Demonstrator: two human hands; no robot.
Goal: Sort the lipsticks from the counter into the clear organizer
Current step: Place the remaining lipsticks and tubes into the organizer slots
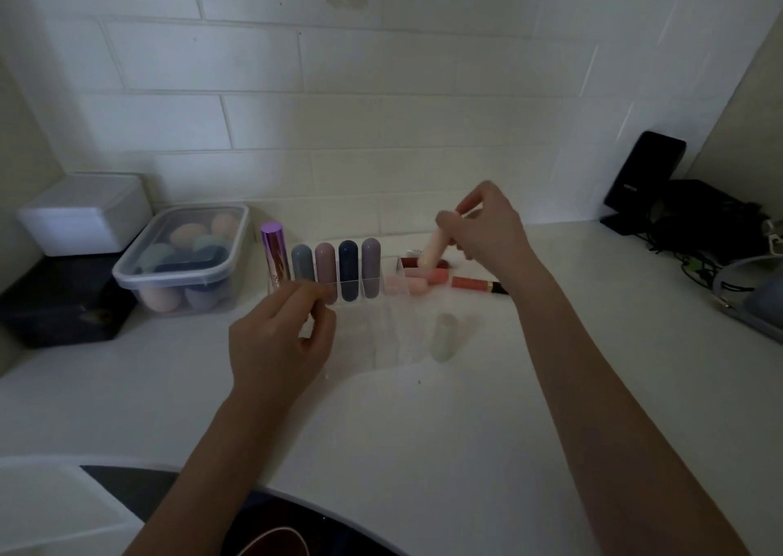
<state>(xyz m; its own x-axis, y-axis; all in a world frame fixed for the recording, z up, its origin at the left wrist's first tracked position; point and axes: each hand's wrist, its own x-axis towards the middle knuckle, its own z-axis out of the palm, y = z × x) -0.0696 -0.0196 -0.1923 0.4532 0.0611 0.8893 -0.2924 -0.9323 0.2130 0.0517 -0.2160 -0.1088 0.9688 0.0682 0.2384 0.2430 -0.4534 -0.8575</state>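
Note:
The clear organizer (383,301) stands mid-counter. In its back row stand a metallic purple lipstick (276,259) and several capsule-shaped ones: grey (302,264), mauve (325,268), navy (348,268), lilac (371,265). My left hand (281,335) pinches the organizer's front left wall. My right hand (487,227) grips a cream lipstick (434,247), tilted, above the organizer's right end. Behind and right of the organizer lie a dark red lipstick (413,263), pink ones (430,279) and a coral tube with a black cap (476,285). A pale lipstick (445,337) lies near the front.
At the left sit a lidded clear tub of makeup sponges (182,254), a white box (84,216) and a dark box (59,305). A black stand (644,178) and tangled cables (699,229) crowd the right corner. A white tiled wall backs the counter.

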